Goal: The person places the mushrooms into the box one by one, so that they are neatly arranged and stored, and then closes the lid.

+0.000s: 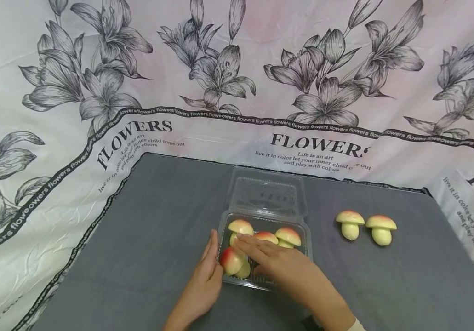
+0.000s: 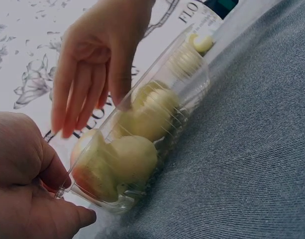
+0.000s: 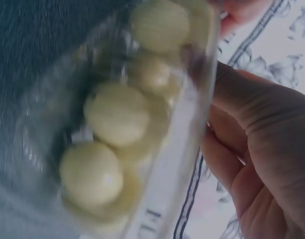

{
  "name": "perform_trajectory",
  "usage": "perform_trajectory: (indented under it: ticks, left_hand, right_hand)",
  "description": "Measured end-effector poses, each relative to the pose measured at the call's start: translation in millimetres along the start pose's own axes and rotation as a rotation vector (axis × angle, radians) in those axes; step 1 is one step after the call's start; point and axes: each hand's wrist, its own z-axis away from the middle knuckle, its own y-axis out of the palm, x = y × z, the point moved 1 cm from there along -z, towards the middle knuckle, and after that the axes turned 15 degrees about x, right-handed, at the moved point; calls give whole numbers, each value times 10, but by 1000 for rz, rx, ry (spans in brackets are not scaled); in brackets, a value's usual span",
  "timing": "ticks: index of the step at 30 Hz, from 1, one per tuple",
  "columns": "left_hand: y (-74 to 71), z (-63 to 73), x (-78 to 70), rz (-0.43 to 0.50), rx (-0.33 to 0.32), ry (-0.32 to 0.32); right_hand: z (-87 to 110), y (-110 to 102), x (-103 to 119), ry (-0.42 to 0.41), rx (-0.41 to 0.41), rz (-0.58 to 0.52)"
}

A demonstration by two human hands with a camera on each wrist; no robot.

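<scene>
A clear plastic clamshell box (image 1: pixel 309 248) stands on the grey table with its lid (image 1: pixel 267 193) folded back. Inside sit several mushroom-shaped pieces, pale yellow-green with red-tinged caps; one mushroom (image 1: pixel 232 261) lies tilted at the front left. My left hand (image 1: pixel 204 280) is at the box's left side, and in the left wrist view its thumb and fingers pinch the rim. Above the box is my right hand (image 1: pixel 282 266), its fingers extended over the left-hand mushrooms. The right wrist view has the thumb (image 3: pixel 227 89) dipping inside the wall; whether it touches a mushroom I cannot tell.
To the right of the box, two more mushrooms (image 1: pixel 350 224) stand side by side on the grey tabletop (image 1: pixel 158 220). Behind and beside the table hangs a white cloth (image 1: pixel 228 133) printed with flowers and lettering. A small dark object (image 1: pixel 312 323) shows below the right wrist.
</scene>
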Motion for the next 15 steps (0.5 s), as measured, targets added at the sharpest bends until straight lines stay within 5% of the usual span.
perform_trajectory:
  ticks: [15]
  left_hand:
    - [14, 7, 5, -6, 0, -30]
  right_hand:
    - [425, -230, -409, 208, -71, -85]
